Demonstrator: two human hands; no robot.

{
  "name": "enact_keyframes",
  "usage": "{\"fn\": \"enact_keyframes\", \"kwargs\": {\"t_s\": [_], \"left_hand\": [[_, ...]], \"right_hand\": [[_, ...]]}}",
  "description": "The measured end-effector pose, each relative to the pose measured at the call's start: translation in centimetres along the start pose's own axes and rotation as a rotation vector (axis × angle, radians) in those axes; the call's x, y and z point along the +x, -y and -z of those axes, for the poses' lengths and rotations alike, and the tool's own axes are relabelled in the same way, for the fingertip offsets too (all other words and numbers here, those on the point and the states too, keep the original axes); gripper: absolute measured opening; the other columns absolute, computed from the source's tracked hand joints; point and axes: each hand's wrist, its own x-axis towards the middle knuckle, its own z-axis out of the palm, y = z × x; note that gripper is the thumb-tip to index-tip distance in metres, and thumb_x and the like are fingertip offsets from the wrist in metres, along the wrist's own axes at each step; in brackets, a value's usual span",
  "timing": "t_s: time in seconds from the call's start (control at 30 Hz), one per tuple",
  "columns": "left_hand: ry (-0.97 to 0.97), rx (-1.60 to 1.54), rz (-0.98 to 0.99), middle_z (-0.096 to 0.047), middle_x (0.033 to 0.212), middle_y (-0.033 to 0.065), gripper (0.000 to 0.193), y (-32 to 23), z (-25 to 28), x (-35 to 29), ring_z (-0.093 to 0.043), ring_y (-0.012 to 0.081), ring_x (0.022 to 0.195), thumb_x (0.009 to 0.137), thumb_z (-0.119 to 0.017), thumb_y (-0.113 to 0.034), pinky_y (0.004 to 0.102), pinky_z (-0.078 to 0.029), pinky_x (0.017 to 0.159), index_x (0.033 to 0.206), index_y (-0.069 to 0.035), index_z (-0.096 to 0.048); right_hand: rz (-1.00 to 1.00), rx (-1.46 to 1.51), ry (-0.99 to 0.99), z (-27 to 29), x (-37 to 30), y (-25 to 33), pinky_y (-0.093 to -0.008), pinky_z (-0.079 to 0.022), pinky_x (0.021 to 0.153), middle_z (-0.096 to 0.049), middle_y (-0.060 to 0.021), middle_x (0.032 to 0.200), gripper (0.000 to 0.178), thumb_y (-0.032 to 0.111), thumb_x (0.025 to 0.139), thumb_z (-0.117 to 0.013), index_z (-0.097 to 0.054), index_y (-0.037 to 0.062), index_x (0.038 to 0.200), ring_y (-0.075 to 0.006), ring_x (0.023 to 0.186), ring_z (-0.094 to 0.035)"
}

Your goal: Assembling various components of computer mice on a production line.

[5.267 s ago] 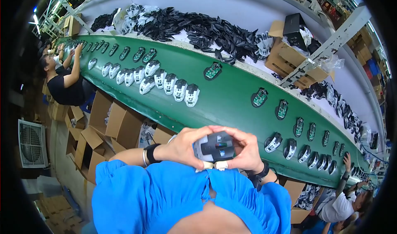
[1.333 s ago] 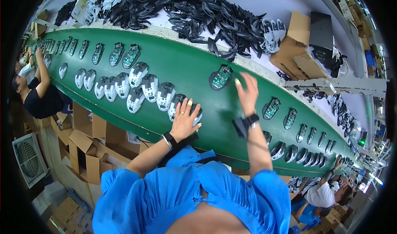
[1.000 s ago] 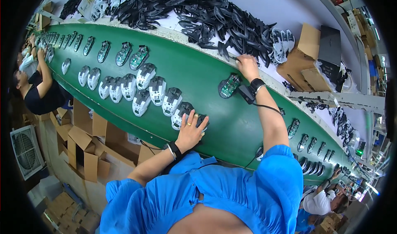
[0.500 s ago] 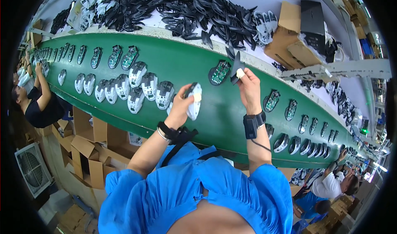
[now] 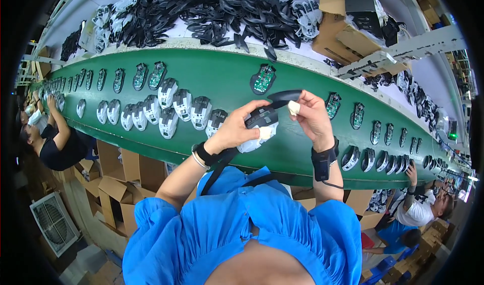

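Observation:
My left hand grips a half-built computer mouse with a black top and a pale grey body, held over the green belt. Between the thumb and fingers of my right hand is a black curved plastic piece. Its left end lies close to the top of the mouse; whether they touch I cannot tell. Both thumbs wear pale finger covers. Just beyond my hands, a black mouse base with a green circuit board rests on the belt. Several grey-and-black mice stand left of my left hand.
The green belt carries more circuit-board bases and mice on both sides. A long heap of black curved pieces lies on the shelf behind, with a cardboard box at its right. Other people work at both ends. Open cartons stand below left.
My left hand has brought the mouse up and right, turning its black top into view. My right hand has lowered and turned the black curved piece, so the two are now close together.

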Motion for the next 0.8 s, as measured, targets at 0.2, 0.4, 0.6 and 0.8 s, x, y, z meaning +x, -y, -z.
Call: {"fn": "enact_keyframes", "kwargs": {"t_s": [0.2,0.4,0.6,0.8], "left_hand": [[-0.196,-0.049,0.001,-0.055,0.119,0.0063,0.063,0.7,-2.2,-0.3,-0.054,0.0136,0.107,0.076,-0.071,-0.012,0.0282,-0.043,0.094,0.132,-0.003,-0.044],[-0.493,-0.206,-0.019,-0.059,0.112,0.0086,0.041,1.0,0.7,1.0,-0.057,0.0122,0.097,0.103,-0.033,-0.029,0.0256,-0.047,0.084,0.126,0.001,-0.048],[-0.614,-0.095,-0.208,-0.057,0.094,0.0017,0.032,0.4,1.0,2.3,-0.047,0.0074,0.079,0.098,-0.042,-0.018,0.0213,-0.04,0.072,0.122,0.0,-0.052],[-0.673,0.019,-0.248,-0.06,0.098,0.0061,0.032,-0.8,1.4,1.6,-0.053,0.0103,0.084,0.096,-0.046,-0.015,0.0242,-0.044,0.074,0.124,0.0,-0.051]], "right_hand": [[0.227,0.232,-0.265,-2.6,1.0,-1.2,-0.0249,-0.05,0.07,-0.063,0.0006,0.088,0.008,0.006,0.089,-0.059,-0.058,0.0077,0.097,-0.0088,0.079,-0.06],[0.183,0.241,-0.163,-3.1,-0.5,0.1,-0.0238,-0.05,0.069,-0.063,-0.0017,0.087,0.007,0.009,0.092,-0.055,-0.056,0.0047,0.097,-0.0096,0.078,-0.061],[0.108,-0.029,0.054,-6.2,0.4,-0.8,-0.0209,-0.046,0.058,-0.059,0.0002,0.074,0.012,0.002,0.084,-0.064,-0.056,0.0024,0.093,-0.006,0.065,-0.055],[0.098,-0.357,-0.003,-6.9,0.6,0.4,-0.0196,-0.046,0.064,-0.064,-0.0028,0.081,0.019,0.004,0.084,-0.066,-0.055,0.0,0.098,-0.0065,0.073,-0.059]]}}
